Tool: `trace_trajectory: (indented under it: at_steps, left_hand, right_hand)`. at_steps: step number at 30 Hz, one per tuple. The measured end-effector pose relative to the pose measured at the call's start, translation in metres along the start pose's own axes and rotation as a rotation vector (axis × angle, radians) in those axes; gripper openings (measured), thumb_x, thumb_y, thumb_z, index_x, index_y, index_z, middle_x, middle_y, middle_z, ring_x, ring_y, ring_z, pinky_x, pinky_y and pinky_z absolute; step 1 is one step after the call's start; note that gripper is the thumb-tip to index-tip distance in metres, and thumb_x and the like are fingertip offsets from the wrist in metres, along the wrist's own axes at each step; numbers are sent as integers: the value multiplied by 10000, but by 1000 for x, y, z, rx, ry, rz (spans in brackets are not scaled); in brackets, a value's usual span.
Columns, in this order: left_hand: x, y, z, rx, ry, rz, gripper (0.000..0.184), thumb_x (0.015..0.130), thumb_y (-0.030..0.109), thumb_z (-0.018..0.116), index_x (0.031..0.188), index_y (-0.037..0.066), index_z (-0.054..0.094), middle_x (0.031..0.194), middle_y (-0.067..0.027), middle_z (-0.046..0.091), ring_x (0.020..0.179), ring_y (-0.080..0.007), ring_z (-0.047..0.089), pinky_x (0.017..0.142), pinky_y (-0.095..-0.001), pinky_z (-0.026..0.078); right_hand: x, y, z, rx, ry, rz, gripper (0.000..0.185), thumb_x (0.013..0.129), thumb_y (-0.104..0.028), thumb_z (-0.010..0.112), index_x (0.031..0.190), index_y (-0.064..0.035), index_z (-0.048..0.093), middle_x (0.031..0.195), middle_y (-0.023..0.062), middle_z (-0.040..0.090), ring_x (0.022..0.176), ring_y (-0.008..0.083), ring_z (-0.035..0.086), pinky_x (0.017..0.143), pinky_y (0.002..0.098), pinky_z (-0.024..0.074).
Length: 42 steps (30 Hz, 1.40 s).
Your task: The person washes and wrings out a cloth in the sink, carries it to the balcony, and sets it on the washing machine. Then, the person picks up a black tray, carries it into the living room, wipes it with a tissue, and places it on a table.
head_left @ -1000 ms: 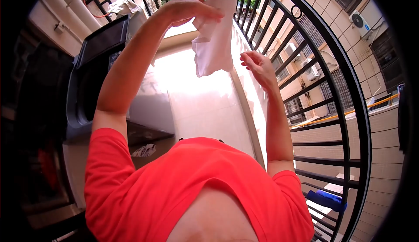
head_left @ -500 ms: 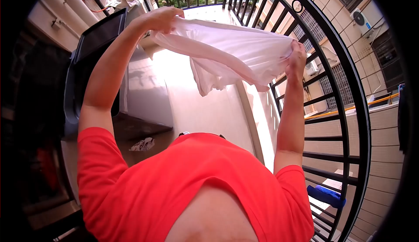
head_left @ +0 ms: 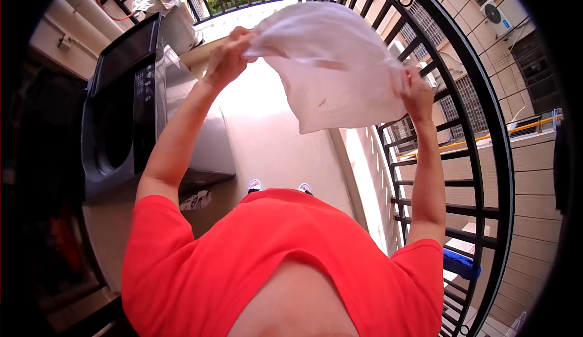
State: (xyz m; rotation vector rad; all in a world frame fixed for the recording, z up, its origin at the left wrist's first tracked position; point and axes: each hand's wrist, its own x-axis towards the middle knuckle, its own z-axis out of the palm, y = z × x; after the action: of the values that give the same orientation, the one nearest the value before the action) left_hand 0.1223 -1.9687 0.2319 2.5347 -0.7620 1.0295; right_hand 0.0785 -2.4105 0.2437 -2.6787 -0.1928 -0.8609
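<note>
Between my two raised hands a thin white cloth (head_left: 340,91), perhaps a garment, billows upward along its top and hangs down in front. My left hand (head_left: 229,57) is closed on its left edge. At the opposite edge my right hand (head_left: 416,94) grips the fabric, a little smeared by motion. The cloth's exact kind cannot be made out. Both arms are stretched forward, past the red shirt (head_left: 285,233).
A top-loading washing machine (head_left: 149,103) with its lid up stands at the left. Black railings (head_left: 480,173) curve round the right and far side. A blue cloth (head_left: 461,264) hangs on the rail. Another light cloth (head_left: 156,1) lies at the far left.
The cloth has puffed upward and spread, its lower part now hanging wider. My left hand has moved right and slightly down; my right hand has shifted a little right and down.
</note>
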Motion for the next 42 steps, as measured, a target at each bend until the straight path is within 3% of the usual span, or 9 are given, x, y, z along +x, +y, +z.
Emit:
trace_trajectory:
  at_steps: [2, 3, 7, 15, 22, 26, 30, 34, 42]
  left_hand:
    - [-58, -18, 44, 17, -1165, -324, 193, 767, 92, 550, 919, 89, 669, 820, -69, 658, 713, -206, 641, 611, -310, 500]
    - [-53, -16, 37, -256, -1159, -720, 204, 749, 105, 559, 908, 62, 680, 720, -70, 653, 693, -184, 647, 559, -295, 504]
    - [-35, -46, 17, -556, -697, -421, 355, 697, 9, 528, 1034, 8, 641, 841, -100, 647, 760, -164, 629, 678, -270, 498]
    - [-33, 14, 11, -1402, -941, -675, 452, 702, 200, 701, 1099, 13, 592, 925, -67, 633, 882, -132, 575, 810, -254, 435]
    - [-35, 25, 39, -359, -706, -561, 333, 656, 304, 689, 765, -4, 620, 657, -108, 601, 668, -207, 606, 596, -320, 465]
    - [-28, -6, 37, -905, -207, -1038, 279, 746, 215, 661, 893, 1, 562, 797, -110, 608, 726, -175, 615, 610, -278, 525]
    - [1, -13, 17, -1180, 145, -1142, 306, 814, 135, 626, 1044, -4, 479, 932, -130, 582, 819, -216, 613, 705, -334, 552]
    - [36, -3, -4, -1402, 261, -964, 218, 898, 106, 512, 1063, -35, 493, 992, -129, 592, 897, -219, 606, 788, -341, 539]
    - [36, -41, -10, -1887, 266, -771, 220, 912, 34, 405, 1115, -16, 471, 1044, -171, 542, 937, -289, 580, 832, -404, 525]
  right_hand:
    - [-38, 46, 44, -118, -378, 110, 271, 852, -319, 547, 804, -57, 600, 760, 166, 629, 725, 367, 605, 649, 437, 469]
    - [-25, 47, 32, -35, -226, 184, 264, 854, -309, 548, 818, -53, 602, 748, 162, 628, 708, 353, 608, 634, 419, 469]
    - [20, 35, -16, 296, -1, 302, 252, 865, -269, 573, 856, -19, 606, 674, 83, 615, 598, 169, 577, 571, 289, 449]
    - [61, 18, -30, 909, -19, 514, 225, 845, -238, 626, 866, -14, 626, 745, 8, 594, 627, 71, 516, 571, 196, 422]
    - [48, 0, -64, 733, -561, 286, 260, 756, -142, 676, 966, 2, 625, 797, 42, 605, 773, 147, 578, 695, 249, 463]
    - [7, 25, -29, 75, -686, -158, 332, 641, 27, 632, 972, 15, 620, 915, 171, 616, 897, 305, 597, 780, 351, 472]
    - [-17, 73, 23, -228, -308, -15, 148, 809, -120, 544, 895, -11, 597, 865, 158, 593, 785, 299, 612, 677, 396, 487]
    - [0, 60, 48, 1176, -332, 956, 362, 943, -202, 284, 1190, -5, 459, 986, 176, 624, 847, 313, 649, 739, 455, 537]
    - [42, 47, 89, 1597, -286, 997, 151, 865, -97, 533, 980, -6, 566, 899, 123, 609, 831, 232, 609, 827, 399, 507]
